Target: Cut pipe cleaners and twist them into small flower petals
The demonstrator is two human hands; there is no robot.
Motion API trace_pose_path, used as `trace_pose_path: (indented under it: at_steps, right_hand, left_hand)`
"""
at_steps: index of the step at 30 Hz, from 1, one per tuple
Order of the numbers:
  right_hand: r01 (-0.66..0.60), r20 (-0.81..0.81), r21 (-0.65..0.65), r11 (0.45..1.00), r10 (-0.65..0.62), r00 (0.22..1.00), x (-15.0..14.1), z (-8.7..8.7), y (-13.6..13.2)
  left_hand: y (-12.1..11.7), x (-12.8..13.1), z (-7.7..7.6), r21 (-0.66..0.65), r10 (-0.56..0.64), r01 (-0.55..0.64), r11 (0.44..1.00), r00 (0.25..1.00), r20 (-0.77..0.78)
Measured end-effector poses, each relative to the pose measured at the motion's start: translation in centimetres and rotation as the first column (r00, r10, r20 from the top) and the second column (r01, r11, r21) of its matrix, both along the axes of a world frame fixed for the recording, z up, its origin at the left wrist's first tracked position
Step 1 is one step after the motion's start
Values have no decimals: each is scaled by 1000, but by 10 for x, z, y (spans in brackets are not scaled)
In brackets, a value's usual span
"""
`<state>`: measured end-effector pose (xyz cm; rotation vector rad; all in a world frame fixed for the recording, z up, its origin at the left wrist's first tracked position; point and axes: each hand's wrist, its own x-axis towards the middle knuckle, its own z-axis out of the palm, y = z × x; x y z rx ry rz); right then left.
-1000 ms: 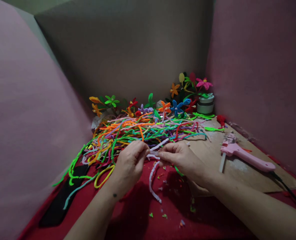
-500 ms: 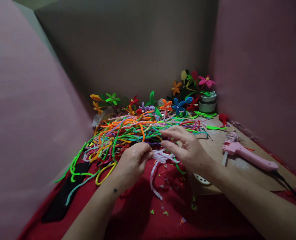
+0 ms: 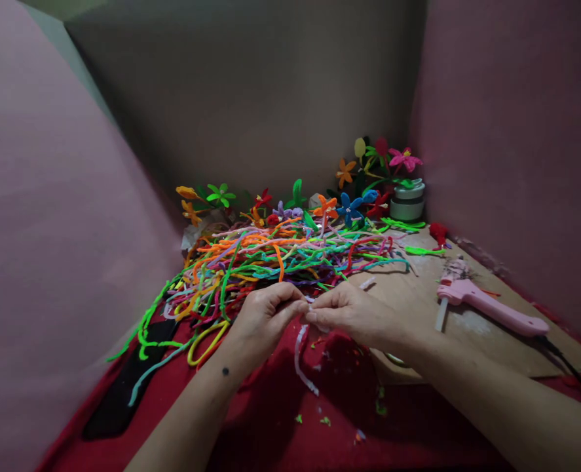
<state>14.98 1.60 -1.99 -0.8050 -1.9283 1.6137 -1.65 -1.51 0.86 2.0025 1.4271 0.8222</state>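
Observation:
My left hand (image 3: 270, 318) is closed in a pinch on white pipe cleaners, only bits of which show at the fingertips. Meeting it fingertip to fingertip, my right hand (image 3: 346, 311) pinches the same white bundle, and the two hands hide most of it. A loose white pipe cleaner (image 3: 302, 364) curves down over the red cloth (image 3: 265, 426) just below the hands. Behind them spreads a tangled pile of coloured pipe cleaners (image 3: 251, 252) in orange, green, pink, red and other colours.
A pink glue gun (image 3: 496, 311) with a black cord lies on a brown board (image 3: 408, 298) at the right. Pipe-cleaner flowers (image 3: 350, 208) line the back, near a pale round container (image 3: 407, 202). A dark flat strip (image 3: 118, 400) lies at the left. Small scraps dot the cloth.
My right hand has come down and left from above the white pipe cleaners, its fingers closing against my left fingertips. The left hand stays nearly in place.

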Motion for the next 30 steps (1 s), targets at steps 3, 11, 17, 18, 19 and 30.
trace_pose_path:
  at_steps: [3, 11, 17, 18, 19, 30]
  right_hand:
    - [67, -62, -58, 996, -70, 996, -3, -4, 0]
    - [49, -217, -139, 989, -79, 973, -7, -6, -4]
    - [32, -185, -231, 973, -76, 980, -7, -11, -3]
    - [32, -170, -246, 969, -76, 982, -7, -11, -3]
    - [34, -154, -263, 964, -76, 985, -8, -10, -4]
    - [89, -150, -298, 950, -138, 979, -13, -10, -9]
  left_hand:
    - [1, 4, -4, -140, 117, -93, 986, 977, 177]
    - [6, 4, -15, -326, 115, 89, 941, 824, 555]
    - [7, 4, -14, -126, 120, -83, 989, 936, 330]
    - [6, 4, -14, -72, 128, -113, 991, 956, 265]
    - [6, 4, -14, -35, 130, -126, 991, 968, 213]
    - [8, -1, -14, -224, 108, 2, 975, 871, 478]
